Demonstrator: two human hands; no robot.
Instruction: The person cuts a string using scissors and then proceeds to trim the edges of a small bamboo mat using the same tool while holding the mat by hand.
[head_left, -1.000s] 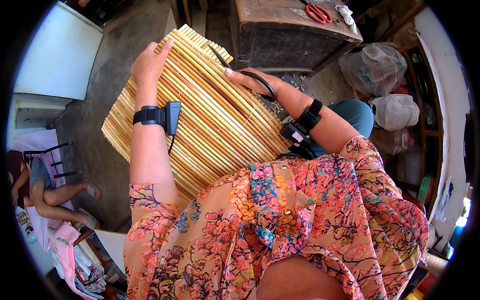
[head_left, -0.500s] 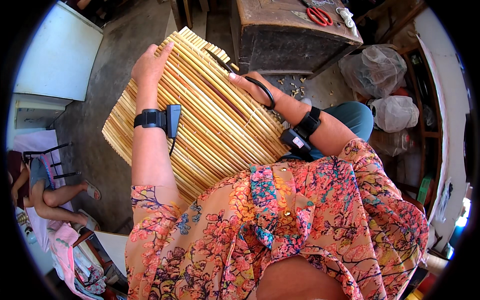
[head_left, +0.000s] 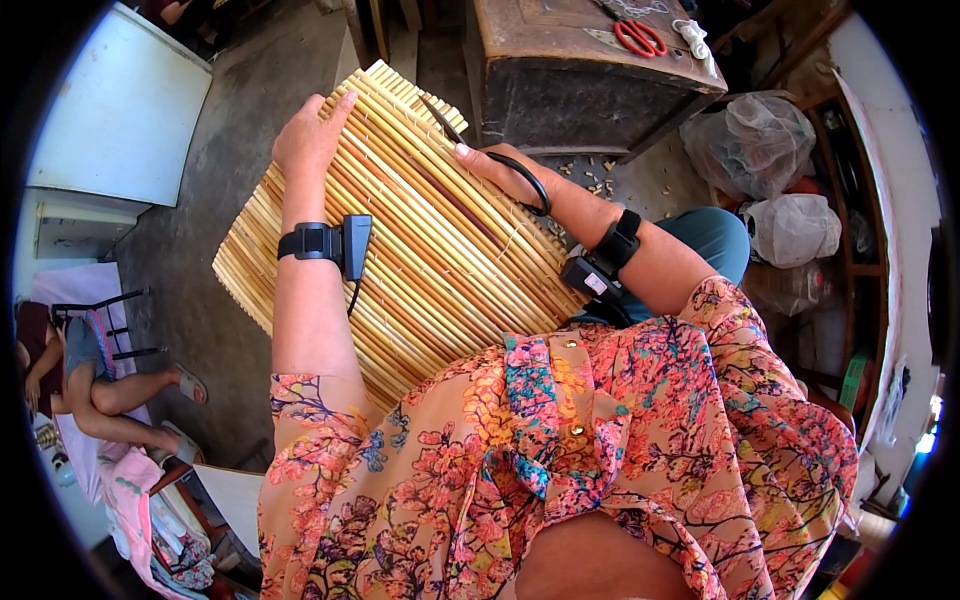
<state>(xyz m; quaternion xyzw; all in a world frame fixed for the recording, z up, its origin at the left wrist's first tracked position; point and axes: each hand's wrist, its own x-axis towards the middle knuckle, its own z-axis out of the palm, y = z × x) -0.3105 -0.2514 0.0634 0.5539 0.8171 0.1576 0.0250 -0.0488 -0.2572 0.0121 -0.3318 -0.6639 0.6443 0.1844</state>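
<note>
A mat of yellow-brown reed sticks (head_left: 420,240), bound with rows of pale thread, lies slanted across my lap. My left hand (head_left: 308,135) grips its far left edge, thumb on top and the other fingers mostly hidden. At the far right edge, my right hand (head_left: 508,175) holds black-handled scissors (head_left: 538,186), thumb resting along the mat's border. Their dark blades (head_left: 440,118) lie along the stick ends, pointing away from me; how far they are apart I cannot tell. One darker reddish stick runs through the middle of the mat.
A dark wooden cabinet (head_left: 590,100) stands ahead, with red-handled scissors (head_left: 640,38) and white cord (head_left: 694,38) on top. Cut stick ends (head_left: 597,180) litter the floor beside it. Plastic bags (head_left: 760,140) fill shelves at right. Another person's legs (head_left: 115,400) show at left.
The mat and both hands sit slightly farther right in view. A short stick end seen beside the scissor blades no longer shows there.
</note>
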